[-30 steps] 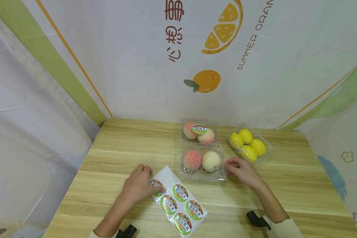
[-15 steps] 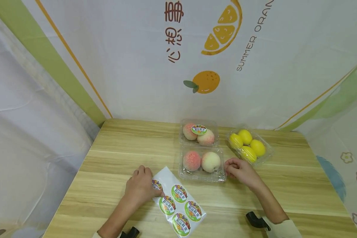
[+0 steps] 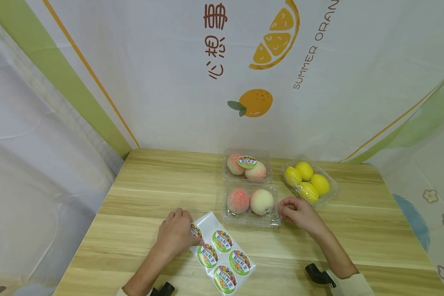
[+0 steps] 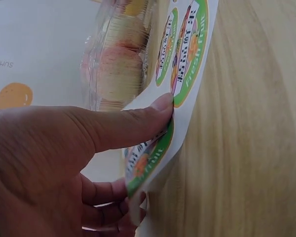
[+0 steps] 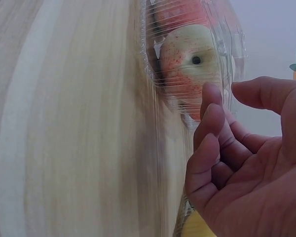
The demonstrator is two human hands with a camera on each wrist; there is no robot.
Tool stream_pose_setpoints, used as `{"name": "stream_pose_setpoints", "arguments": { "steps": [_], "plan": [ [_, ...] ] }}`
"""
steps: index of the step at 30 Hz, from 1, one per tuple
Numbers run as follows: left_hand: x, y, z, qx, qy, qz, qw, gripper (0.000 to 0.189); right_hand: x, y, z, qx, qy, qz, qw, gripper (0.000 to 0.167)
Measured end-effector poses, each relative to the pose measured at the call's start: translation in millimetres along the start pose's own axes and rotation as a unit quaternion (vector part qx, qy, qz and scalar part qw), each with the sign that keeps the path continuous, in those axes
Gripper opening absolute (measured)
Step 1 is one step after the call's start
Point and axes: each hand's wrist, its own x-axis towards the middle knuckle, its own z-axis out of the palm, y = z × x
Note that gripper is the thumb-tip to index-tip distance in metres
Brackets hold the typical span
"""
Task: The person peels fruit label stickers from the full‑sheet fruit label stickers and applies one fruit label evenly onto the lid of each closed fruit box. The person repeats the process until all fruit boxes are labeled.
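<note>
My left hand [image 3: 175,234] pinches the left edge of a white sheet of round fruit stickers [image 3: 225,260]. In the left wrist view, the thumb [image 4: 148,118] lies over a sticker and the other fingers are partly hidden behind the sheet, which bends upward from the table. My right hand [image 3: 301,214] is at the right side of a clear plastic box [image 3: 251,220] with two peaches inside. Its fingers [image 5: 207,153] are loosely bent, and a gap separates thumb and fingertips in the right wrist view; whether they touch the box is hard to tell. No label shows on this box's lid.
Behind it stands another clear box [image 3: 231,176] of two peaches, with a round sticker [image 3: 247,162] on its lid. To the right, a clear box [image 3: 331,197] holds several lemons [image 3: 306,191]. A printed cloth [image 3: 170,82] hangs along the wooden table's [image 3: 144,185] back edge.
The sticker sheet's upper end has shifted slightly and bends more, with my left hand moving a little rightward and nearer. My right hand and the boxes stay in place.
</note>
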Motion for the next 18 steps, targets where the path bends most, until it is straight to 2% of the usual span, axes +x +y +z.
{"name": "stream_pose_setpoints", "arguments": {
  "steps": [5,10,14,18],
  "plan": [
    [0.3,0.0,-0.7,-0.024,-0.010,-0.002,0.9997,0.074,0.2,1,0,-0.001,-0.001,0.000,1.0000,0.018],
    [1.5,-7.1,0.5,-0.067,-0.027,-0.007,0.9974,0.070,0.6,1,0,0.000,0.000,0.002,1.0000,0.018],
    [2.0,-14.7,1.6,-0.109,-0.047,-0.019,0.9928,0.065,0.8,0,0,0.004,-0.001,0.005,1.0000,0.018],
    [3.5,-21.3,1.5,-0.165,-0.057,-0.028,0.9842,0.062,1.0,0,0,0.007,-0.002,0.007,1.0000,0.018]
  ]
}}
